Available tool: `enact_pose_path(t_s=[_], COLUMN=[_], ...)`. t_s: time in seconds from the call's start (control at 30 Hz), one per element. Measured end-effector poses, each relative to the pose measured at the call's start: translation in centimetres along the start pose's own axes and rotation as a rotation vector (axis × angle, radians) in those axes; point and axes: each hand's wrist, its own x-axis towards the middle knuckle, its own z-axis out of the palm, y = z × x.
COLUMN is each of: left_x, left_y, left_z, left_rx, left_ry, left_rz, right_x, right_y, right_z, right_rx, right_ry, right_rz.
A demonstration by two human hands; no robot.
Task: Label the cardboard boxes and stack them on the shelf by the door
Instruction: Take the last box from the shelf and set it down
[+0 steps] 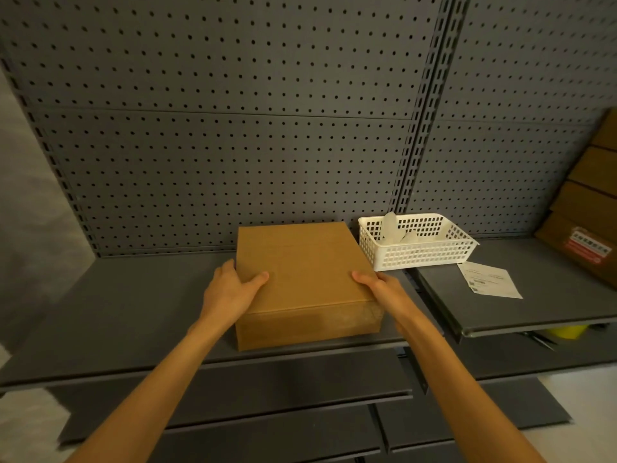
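**Both hands on a cardboard box set on the grey shelf**

Head view: 2 bare forearms reach up from the bottom edge toward the shelf [117, 315]. At the end of one, the left hand [230, 289] grips the left side of the cardboard box [303, 272], its thumb lying across the top face near the front-left corner and its fingers wrapped round the side. At the end of the other, the right hand [384, 289] holds the box's right side near the front-right corner, thumb on the top edge; the fingers go down the side wall and are mostly hidden.

That box sits flat on the grey metal shelf, closed, plain brown on top, its back edge close to the pegboard panel [217, 145] behind. I cannot see any label on its visible faces.

Just to the right of the box stands a white plastic basket [420, 252] with pale, blurred items inside. A paper sheet [489, 279] with small print lies on the neighbouring shelf section, in front of the basket. At the far right edge leans a stack of brown boxes [587, 202], the lowest bearing a red sticker. Lower shelf boards show beneath the arms.
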Motion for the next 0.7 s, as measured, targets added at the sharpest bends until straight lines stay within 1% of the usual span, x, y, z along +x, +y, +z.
enact_pose_path(t_s=[0.07,0.13,0.2,0.3,0.37,0.43,0.53,0.7], left_x=[-0.4,-0.6,-0.3,0.1,0.4,0.8,1.1,1.6], left_y=[0.9,2.1,3.2,5.3,6.9,8.5,11.2,15.3], left_z=[0.0,0.4,1.1,2.4,3.5,5.0,7.4,11.6], left_rx=[0.241,0.445,0.538,0.544,0.537,0.536,0.533,0.551], left_ry=[0.130,0.187,0.148,0.030,-0.032,-0.099,-0.213,-0.335], left_rz=[0.223,0.428,0.575,0.718,0.804,0.896,1.019,1.128], right_x=[0.1,0.1,0.1,0.2,0.3,0.7,1.1,1.4], right_y=[0.0,0.2,0.3,0.3,0.5,0.8,0.9,1.4], right_z=[0.0,0.1,0.0,-0.3,-0.8,-1.8,-4.5,-10.0], right_rx=[0.011,0.041,0.085,0.138,0.143,0.118,-0.002,-0.254], right_ry=[-0.003,-0.006,-0.027,-0.072,-0.054,0.043,0.260,0.526], right_rz=[0.006,0.024,0.044,0.072,0.059,0.035,-0.002,-0.030])
